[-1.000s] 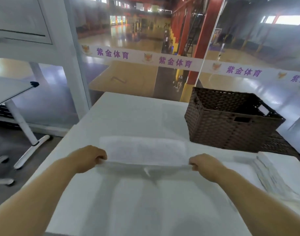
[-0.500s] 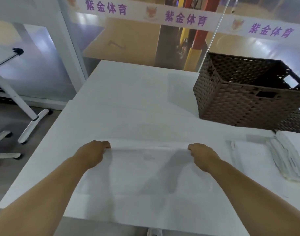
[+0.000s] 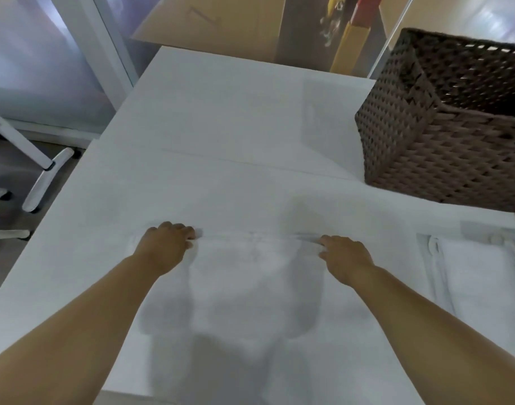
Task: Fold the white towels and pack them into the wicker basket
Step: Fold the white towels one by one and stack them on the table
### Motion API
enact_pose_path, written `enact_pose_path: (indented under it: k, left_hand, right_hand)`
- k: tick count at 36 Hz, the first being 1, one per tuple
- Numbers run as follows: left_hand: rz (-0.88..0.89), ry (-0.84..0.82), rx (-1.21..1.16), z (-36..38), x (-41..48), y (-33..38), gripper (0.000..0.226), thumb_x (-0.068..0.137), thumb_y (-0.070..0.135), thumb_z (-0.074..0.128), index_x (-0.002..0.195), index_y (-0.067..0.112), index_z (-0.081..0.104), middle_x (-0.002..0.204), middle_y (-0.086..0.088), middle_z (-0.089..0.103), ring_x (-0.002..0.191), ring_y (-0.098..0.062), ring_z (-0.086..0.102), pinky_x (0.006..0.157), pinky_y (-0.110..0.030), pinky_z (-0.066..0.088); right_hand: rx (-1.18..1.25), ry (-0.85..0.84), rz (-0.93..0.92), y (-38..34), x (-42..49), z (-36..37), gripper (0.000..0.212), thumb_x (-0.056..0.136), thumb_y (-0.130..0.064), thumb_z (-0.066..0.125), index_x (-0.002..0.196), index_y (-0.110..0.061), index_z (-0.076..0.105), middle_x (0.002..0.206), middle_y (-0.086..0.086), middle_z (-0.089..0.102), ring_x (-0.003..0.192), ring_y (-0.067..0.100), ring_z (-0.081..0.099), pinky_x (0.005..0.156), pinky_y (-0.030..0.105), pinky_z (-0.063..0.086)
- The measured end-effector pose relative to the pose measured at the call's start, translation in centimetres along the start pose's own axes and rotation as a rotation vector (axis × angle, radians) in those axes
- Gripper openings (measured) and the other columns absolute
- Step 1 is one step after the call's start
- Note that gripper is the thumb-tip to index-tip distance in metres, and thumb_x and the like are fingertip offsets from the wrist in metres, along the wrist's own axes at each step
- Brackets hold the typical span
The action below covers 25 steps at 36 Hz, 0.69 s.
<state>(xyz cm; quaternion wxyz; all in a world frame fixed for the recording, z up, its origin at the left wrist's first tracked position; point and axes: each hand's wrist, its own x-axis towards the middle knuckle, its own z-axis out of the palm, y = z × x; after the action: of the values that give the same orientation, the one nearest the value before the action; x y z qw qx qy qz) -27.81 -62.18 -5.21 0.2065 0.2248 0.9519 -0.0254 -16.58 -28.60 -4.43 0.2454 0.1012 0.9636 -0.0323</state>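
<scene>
A white towel [image 3: 256, 276] lies flat on the white table [image 3: 221, 118] in front of me. My left hand [image 3: 165, 247] grips its far left corner with curled fingers. My right hand [image 3: 344, 255] pinches its far right corner. The far edge runs straight between the two hands. The brown wicker basket [image 3: 443, 135] stands at the back right of the table, its inside dark. A stack of white towels [image 3: 484, 276] lies at the right edge, in front of the basket.
The table's left edge drops to a grey floor with white table legs [image 3: 43, 182] on it. A glass wall stands behind the table's far edge. The basket blocks the far right corner.
The towel, held up off the table a second ago, now lies flat. Both hands came down with its far edge. The camera has tilted down towards the table.
</scene>
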Motion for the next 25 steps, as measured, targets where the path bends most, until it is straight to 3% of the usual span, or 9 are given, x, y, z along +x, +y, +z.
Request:
enact_pose_path:
  k: [4, 7, 9, 12, 15, 18, 19, 21, 25]
  left_hand:
    - [-0.016, 0.025, -0.048, -0.1, 0.7, 0.1, 0.028, 0.101, 0.027, 0.034, 0.121, 0.024, 0.053, 0.108, 0.002, 0.061, 0.101, -0.021, 0.053, 0.083, -0.031, 0.036]
    - [-0.046, 0.046, -0.073, -0.7, 1.1, 0.2, 0.024, 0.101, 0.026, 0.032, 0.113, 0.022, 0.053, 0.08, 0.003, 0.05, 0.078, -0.02, 0.046, 0.077, -0.03, 0.034]
    - [-0.065, 0.04, -0.077, -1.0, 1.5, 0.1, 0.022, 0.101, 0.026, 0.031, 0.11, 0.022, 0.051, 0.077, 0.004, 0.046, 0.077, -0.02, 0.043, 0.077, -0.03, 0.033]
    - [-0.082, 0.004, -0.05, -0.8, 2.0, 0.4, 0.021, 0.1, 0.025, 0.031, 0.109, 0.022, 0.051, 0.095, 0.003, 0.058, 0.088, -0.02, 0.046, 0.08, -0.031, 0.034]
    - [-0.102, 0.002, 0.004, 0.0, 2.3, 1.1, 0.026, 0.099, 0.023, 0.033, 0.12, 0.024, 0.048, 0.115, 0.003, 0.056, 0.107, -0.02, 0.048, 0.087, -0.032, 0.035]
    - [-0.091, 0.1, -0.031, 1.1, 1.9, 1.8, 0.036, 0.097, 0.024, 0.041, 0.133, 0.023, 0.043, 0.127, -0.004, 0.049, 0.116, -0.026, 0.044, 0.098, -0.037, 0.034]
    - [-0.065, 0.159, -0.087, 1.3, 1.6, 2.0, 0.038, 0.095, 0.024, 0.047, 0.133, 0.022, 0.045, 0.128, -0.007, 0.048, 0.118, -0.03, 0.043, 0.101, -0.04, 0.033]
    - [0.034, 0.248, -0.2, 1.7, 1.5, 2.6, 0.041, 0.091, 0.02, 0.057, 0.132, 0.022, 0.051, 0.129, -0.01, 0.049, 0.119, -0.035, 0.043, 0.106, -0.044, 0.03]
    - [0.164, 0.159, -0.232, 2.3, 1.6, 3.9, 0.042, 0.095, 0.018, 0.051, 0.136, 0.026, 0.049, 0.137, -0.003, 0.047, 0.128, -0.028, 0.038, 0.114, -0.041, 0.022]
  right_hand:
    - [0.008, 0.022, -0.003, 0.4, 0.8, -0.1, 0.023, 0.102, -0.025, 0.035, 0.12, -0.017, 0.047, 0.115, 0.003, 0.059, 0.102, 0.024, 0.056, 0.075, 0.032, 0.035]
    - [0.035, 0.017, 0.006, 0.7, 1.4, -0.8, 0.02, 0.101, -0.022, 0.035, 0.116, -0.015, 0.046, 0.108, 0.007, 0.061, 0.085, 0.024, 0.052, 0.069, 0.03, 0.033]
    - [0.03, 0.025, 0.009, 0.8, 1.8, -1.2, 0.019, 0.101, -0.021, 0.036, 0.116, -0.015, 0.046, 0.106, 0.007, 0.061, 0.081, 0.023, 0.049, 0.068, 0.03, 0.034]
    - [0.013, 0.03, 0.014, 0.5, 2.4, -1.2, 0.02, 0.1, -0.02, 0.038, 0.117, -0.015, 0.047, 0.106, 0.006, 0.061, 0.087, 0.025, 0.055, 0.068, 0.029, 0.034]
    - [-0.051, 0.095, 0.028, 0.0, 2.3, -0.8, 0.023, 0.101, -0.024, 0.038, 0.12, -0.016, 0.048, 0.11, 0.004, 0.06, 0.101, 0.025, 0.055, 0.074, 0.031, 0.036]
    - [-0.108, 0.18, 0.058, -0.6, 1.5, 0.6, 0.031, 0.095, -0.019, 0.049, 0.125, -0.016, 0.046, 0.125, 0.006, 0.05, 0.121, 0.027, 0.04, 0.104, 0.043, 0.03]
    - [-0.086, 0.216, 0.059, -1.0, 0.9, 1.1, 0.036, 0.089, -0.015, 0.058, 0.124, -0.015, 0.05, 0.126, 0.008, 0.049, 0.122, 0.029, 0.038, 0.108, 0.05, 0.027]
    - [-0.036, 0.33, 0.015, -1.8, -0.3, 2.2, 0.045, 0.07, -0.016, 0.079, 0.11, -0.009, 0.061, 0.116, 0.014, 0.057, 0.113, 0.032, 0.042, 0.1, 0.058, 0.038]
    - [0.018, 0.35, -0.078, -3.8, -3.8, 4.5, 0.055, 0.057, -0.031, 0.087, 0.102, -0.007, 0.067, 0.105, 0.014, 0.064, 0.098, 0.031, 0.056, 0.081, 0.048, 0.054]
